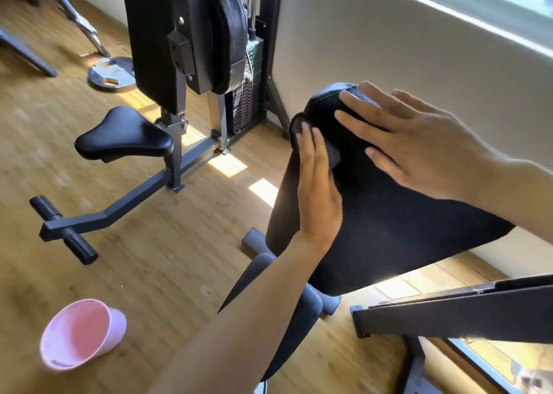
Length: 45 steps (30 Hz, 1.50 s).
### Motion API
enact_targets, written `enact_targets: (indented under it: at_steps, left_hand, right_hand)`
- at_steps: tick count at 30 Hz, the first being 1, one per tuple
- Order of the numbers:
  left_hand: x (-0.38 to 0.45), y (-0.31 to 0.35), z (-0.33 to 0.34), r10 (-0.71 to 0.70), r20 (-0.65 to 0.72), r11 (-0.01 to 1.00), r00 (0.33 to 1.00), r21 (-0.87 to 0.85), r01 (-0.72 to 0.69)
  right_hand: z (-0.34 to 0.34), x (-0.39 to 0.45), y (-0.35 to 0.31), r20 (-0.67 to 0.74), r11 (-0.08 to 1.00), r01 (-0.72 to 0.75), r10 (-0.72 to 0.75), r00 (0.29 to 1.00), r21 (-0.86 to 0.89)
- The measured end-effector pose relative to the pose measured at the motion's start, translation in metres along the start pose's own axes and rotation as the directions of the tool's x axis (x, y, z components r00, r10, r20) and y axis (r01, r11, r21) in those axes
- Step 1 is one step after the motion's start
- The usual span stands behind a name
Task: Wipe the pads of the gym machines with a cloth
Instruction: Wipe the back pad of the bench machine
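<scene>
Black vinyl filled the middle of the shot: a large bench pad (389,232) tilted up toward the camera, its narrow top end lifted near the pale wall (389,43). And there were both hands on it! The left hand (317,193) stood edge-on against the pad's left side, fingers straight and together, pressing a dark cloth (327,151) flat against the upholstery just below the rounded top corner. No curl in those fingers at all, an open, flat-palmed press, the cloth pinned rather than gripped. Over on the other side, the right hand (416,142) lay spread across the top of the pad, fingers straight and fanned, palm down, holding nothing, simply resting on the surface.

Behind them stood a cable machine (167,43) with its tall black back pad and a weight stack (247,106) close to the wall. A black saddle-shaped seat (122,134) sat on the machine's grey frame, with a foam roller bar (64,230) at the low front end. On the wooden floor (167,259), a pink plastic basin (79,333) sat at lower left, well apart from the bench. A weight plate (112,74) lay flat on the floor farther back, beside the machine. Sunlight fell in bright patches on the boards between machine and bench.
</scene>
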State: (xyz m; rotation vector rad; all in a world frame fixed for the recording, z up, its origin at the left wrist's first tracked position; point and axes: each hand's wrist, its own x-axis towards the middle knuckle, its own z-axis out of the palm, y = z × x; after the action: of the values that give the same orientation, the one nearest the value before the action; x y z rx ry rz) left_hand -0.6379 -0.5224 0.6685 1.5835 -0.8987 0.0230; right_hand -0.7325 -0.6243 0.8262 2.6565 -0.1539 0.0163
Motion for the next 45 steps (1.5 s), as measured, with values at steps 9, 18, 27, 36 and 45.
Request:
enact_targets:
  at_steps: [9,18,27,36,45]
  left_hand:
    - [-0.071,-0.071,0.013,-0.433,0.013,0.901,0.902,-0.018,0.433]
    - [-0.043,-0.045,0.029,-0.178,-0.018,0.982,0.984,-0.064,0.177]
    - [-0.053,-0.023,0.039,-0.277,-0.105,0.95,0.955,-0.178,0.256]
    - [-0.088,-0.073,0.042,-0.578,-0.107,0.813,0.809,-0.161,0.559]
    - [-0.047,-0.022,0.035,-0.203,-0.046,0.951,0.978,-0.246,0.186]
  right_hand:
    - [0.014,0.019,-0.022,-0.029,0.983,-0.019,0.014,0.999,-0.183]
    - [0.016,0.02,-0.021,-0.017,0.993,-0.006,0.004,1.0,-0.115]
    - [0.016,0.021,-0.021,-0.011,0.99,-0.01,0.009,1.0,-0.142]
    - [0.017,0.02,-0.024,-0.021,0.987,-0.035,0.032,0.999,-0.157]
    - [0.013,0.02,-0.026,-0.017,0.989,-0.035,0.033,0.999,-0.145]
